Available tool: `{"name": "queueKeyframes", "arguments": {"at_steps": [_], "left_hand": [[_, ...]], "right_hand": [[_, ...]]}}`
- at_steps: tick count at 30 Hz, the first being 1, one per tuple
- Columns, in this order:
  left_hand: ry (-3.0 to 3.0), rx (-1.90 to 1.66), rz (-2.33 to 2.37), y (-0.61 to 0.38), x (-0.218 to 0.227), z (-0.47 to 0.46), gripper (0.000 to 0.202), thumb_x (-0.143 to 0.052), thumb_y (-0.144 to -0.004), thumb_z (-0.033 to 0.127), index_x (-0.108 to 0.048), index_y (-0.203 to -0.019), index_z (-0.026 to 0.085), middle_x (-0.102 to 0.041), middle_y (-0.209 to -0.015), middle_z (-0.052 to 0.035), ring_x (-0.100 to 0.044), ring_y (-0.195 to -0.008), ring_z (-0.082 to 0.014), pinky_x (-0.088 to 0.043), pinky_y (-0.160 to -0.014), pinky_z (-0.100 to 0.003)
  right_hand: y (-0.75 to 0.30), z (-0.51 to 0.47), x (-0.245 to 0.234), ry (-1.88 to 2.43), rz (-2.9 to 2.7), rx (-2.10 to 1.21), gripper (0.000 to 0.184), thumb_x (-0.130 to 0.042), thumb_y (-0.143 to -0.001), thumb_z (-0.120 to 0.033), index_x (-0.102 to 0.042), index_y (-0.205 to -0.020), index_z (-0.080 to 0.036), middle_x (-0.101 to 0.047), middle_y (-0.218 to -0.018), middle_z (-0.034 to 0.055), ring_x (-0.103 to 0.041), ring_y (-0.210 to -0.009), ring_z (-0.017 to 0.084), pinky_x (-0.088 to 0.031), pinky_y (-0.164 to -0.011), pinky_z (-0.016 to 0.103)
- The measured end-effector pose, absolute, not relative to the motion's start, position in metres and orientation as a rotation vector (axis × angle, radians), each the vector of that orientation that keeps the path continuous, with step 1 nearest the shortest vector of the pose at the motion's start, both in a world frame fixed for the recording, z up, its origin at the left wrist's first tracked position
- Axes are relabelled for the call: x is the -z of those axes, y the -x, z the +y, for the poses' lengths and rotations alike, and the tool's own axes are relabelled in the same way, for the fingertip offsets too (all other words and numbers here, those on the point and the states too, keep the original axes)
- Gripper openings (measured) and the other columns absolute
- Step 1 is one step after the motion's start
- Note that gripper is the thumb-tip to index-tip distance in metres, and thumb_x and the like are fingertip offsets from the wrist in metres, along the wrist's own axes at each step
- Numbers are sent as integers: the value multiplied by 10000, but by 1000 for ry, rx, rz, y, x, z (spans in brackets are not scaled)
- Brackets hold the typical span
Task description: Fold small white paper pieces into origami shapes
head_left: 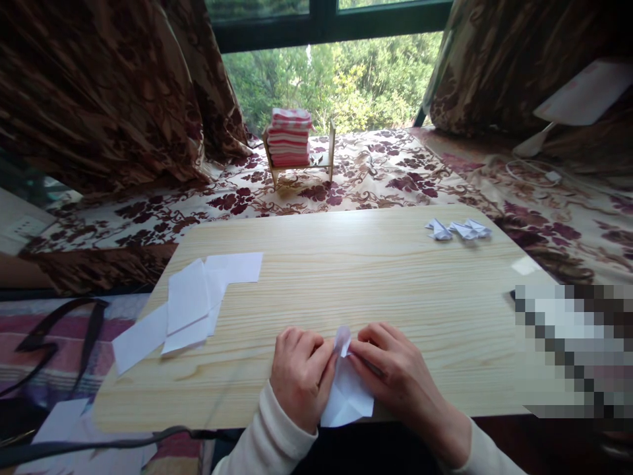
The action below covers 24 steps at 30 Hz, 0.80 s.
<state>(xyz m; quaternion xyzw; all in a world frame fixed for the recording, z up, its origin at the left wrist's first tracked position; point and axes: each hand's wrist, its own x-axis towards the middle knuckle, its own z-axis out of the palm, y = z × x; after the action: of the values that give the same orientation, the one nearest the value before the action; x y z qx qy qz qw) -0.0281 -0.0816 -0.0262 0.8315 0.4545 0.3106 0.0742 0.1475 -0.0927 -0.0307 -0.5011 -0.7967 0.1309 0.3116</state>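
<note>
A partly folded sheet of white paper (347, 397) lies at the near edge of the wooden table, between my two hands. My left hand (302, 369) has its fingers curled and grips the paper's left side near the top. On the other side, my right hand (390, 366) pinches the upper part with thumb and fingers. The top of the paper stands up in a narrow fold, while the lower end spreads out flat with creases showing. My fingertips hide part of the fold.
Loose white sheets (190, 300) overlap on the table's left side. Several folded paper pieces (465, 229) sit at the far right. A blurred-out object (573, 349) covers the right edge. Behind the table, a small rack (297, 165) holds folded striped cloths (291, 138). More papers (74, 435) lie at lower left.
</note>
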Motion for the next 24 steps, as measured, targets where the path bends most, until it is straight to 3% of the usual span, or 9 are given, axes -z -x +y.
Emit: {"name": "queueKeyframes", "arguments": {"at_steps": [4,10,18,24], "left_hand": [[-2578,-920,1250,34,27,-81,235,-495,-838,130,-669,-988,179,-601,-731,-55,-482,-735,-193,-391,-769,-398],[-2635,-813,1188,37,31,-79,253,-449,-848,138,-657,-984,184,-589,-769,-52,-479,-778,-196,-335,-901,-483],[-2732,-776,1173,35,25,-76,235,-430,-865,159,-643,-961,186,-595,-755,-35,-500,-764,-184,-321,-943,-485],[-2763,-716,1168,33,22,-75,212,-462,-853,178,-637,-972,177,-606,-789,-37,-521,-787,-186,-289,-984,-497]], "right_hand": [[-147,-93,30,1330,-2098,-377,170,-496,-872,-169,-653,-812,-190,-549,-749,41,-478,-710,171,-395,-641,304],[-149,-93,29,1323,-2149,-347,190,-453,-893,-146,-632,-837,-173,-550,-762,52,-479,-722,173,-400,-638,300],[-162,-90,24,1240,-2504,-203,187,-550,-850,-239,-593,-1016,-165,-557,-835,56,-470,-764,198,-409,-659,321],[-169,-86,17,1188,-2668,-253,200,-580,-823,-195,-572,-1023,-196,-546,-864,41,-458,-771,192,-387,-669,318]]}}
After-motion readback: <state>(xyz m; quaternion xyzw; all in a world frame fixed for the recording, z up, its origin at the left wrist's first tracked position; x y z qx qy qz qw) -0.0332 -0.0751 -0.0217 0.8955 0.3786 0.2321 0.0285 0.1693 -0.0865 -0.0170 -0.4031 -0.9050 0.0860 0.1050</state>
